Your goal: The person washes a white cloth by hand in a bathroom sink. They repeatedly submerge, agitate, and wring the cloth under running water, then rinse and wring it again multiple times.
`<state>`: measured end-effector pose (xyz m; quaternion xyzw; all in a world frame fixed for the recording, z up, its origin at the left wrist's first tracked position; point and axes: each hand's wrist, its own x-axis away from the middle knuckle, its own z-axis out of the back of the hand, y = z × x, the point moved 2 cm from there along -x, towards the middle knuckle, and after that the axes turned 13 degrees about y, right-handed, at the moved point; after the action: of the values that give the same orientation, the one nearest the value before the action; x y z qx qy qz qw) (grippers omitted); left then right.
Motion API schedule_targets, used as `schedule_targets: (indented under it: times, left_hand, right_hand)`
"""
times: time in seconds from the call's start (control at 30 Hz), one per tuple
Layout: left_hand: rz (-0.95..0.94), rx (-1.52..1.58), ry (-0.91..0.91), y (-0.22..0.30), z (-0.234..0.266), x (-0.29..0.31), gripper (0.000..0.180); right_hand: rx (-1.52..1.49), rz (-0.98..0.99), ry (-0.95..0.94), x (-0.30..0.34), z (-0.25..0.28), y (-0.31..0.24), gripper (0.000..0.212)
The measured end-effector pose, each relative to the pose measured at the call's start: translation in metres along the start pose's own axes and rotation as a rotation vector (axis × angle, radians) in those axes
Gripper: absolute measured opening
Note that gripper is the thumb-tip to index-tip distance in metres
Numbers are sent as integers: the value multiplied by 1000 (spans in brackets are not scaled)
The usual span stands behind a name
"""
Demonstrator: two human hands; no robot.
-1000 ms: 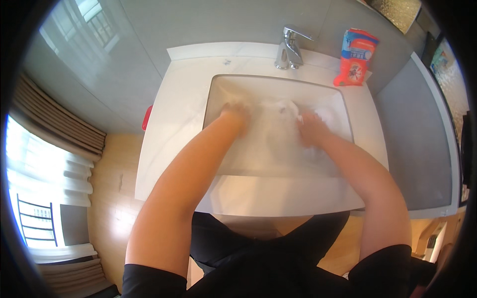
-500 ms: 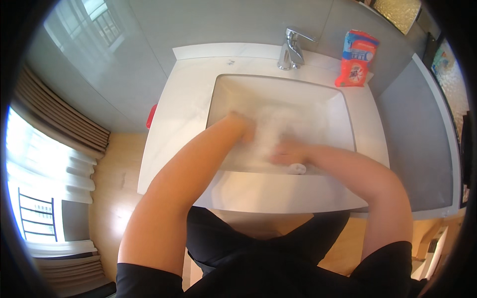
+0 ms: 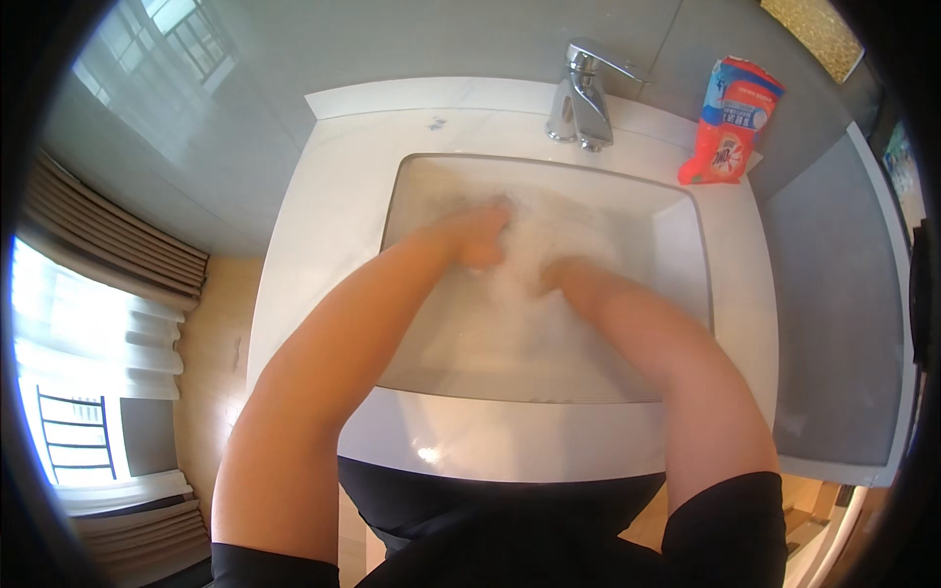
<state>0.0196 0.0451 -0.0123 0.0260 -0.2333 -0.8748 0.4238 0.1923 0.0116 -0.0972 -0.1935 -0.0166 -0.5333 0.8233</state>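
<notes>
Both my hands are down in the white sink point(image 3: 698, 265), which holds cloudy, soapy water. Between them floats a pale, foamy mass point(image 3: 559, 227); whether cloth lies within it, I cannot tell. My left hand point(image 3: 478, 238) touches the foam's left side, thumb and fingers somewhat apart, the fingertips smeared and lost in suds. On the right, my right hand point(image 3: 564, 274) dips into the mass past the knuckles, so its fingers are hidden. Behind the basin stands a chrome faucet point(image 3: 580, 103), its spout above the sink's back rim, with no stream of water visible.
A red and blue detergent pouch point(image 3: 727, 122) stands on the white countertop point(image 3: 323, 230) at the back right corner. A grey panel with a pale frame point(image 3: 833, 323) borders the counter on the right. Grey wall rises behind; curtains point(image 3: 118, 230) and a window lie far left.
My hands have shifted farther back in the basin, the right one going deeper into the foam. A small white lump near the front rim is no longer visible. The view has shifted slightly.
</notes>
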Motion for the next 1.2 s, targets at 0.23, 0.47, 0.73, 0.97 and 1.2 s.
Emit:
schedule_targets:
  times: [0.23, 0.47, 0.73, 0.97, 1.2]
  left_hand:
    - [-40, -46, 234, 12, -16, 17, 72]
    - [-31, -33, 28, 16, -29, 39, 76]
    - [124, 41, -337, 36, -15, 53, 86]
    - [-61, 108, -258, 7, -45, 37, 67]
    - [6, -124, -32, 49, -10, 52, 67]
  right_hand:
    - [69, 19, 167, -7, 13, 0, 59]
    - [156, 14, 6, 56, 30, 18, 64]
    - [192, -5, -221, 120, 26, 19, 69]
    - [-55, 5, -411, 136, 55, -71, 60]
    - [-291, 153, -237, 95, 22, -89, 58]
